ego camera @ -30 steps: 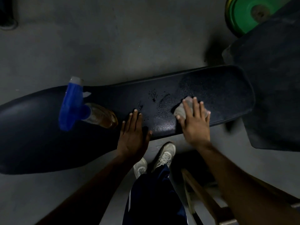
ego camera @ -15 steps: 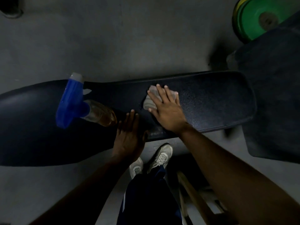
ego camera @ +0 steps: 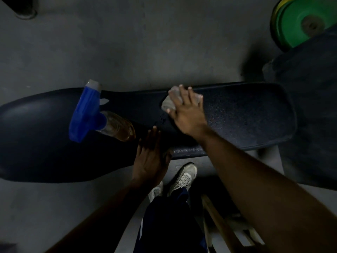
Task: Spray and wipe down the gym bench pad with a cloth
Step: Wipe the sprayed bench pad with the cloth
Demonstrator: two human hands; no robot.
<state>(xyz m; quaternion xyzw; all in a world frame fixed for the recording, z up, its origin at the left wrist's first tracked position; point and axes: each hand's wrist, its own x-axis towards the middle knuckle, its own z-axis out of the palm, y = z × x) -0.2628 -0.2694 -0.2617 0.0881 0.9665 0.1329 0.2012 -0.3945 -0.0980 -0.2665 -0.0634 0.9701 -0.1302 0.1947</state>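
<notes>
A long black bench pad runs left to right across the view. My right hand presses a small grey cloth flat against the pad near its far edge, fingers spread over it. My left hand lies flat and open on the pad's near edge, holding nothing. A spray bottle with a blue trigger head and amber liquid stands on the pad to the left of both hands. A few wet drops show on the pad between the hands.
Green and yellow weight plates lean at the top right, behind a dark padded block that adjoins the bench's right end. My shoes stand on the grey concrete floor below the bench. A wooden frame lies at the bottom right.
My right hand has slid the cloth from the pad's near edge across to its far edge. My left hand stayed flat on the near edge. The bottle has not moved.
</notes>
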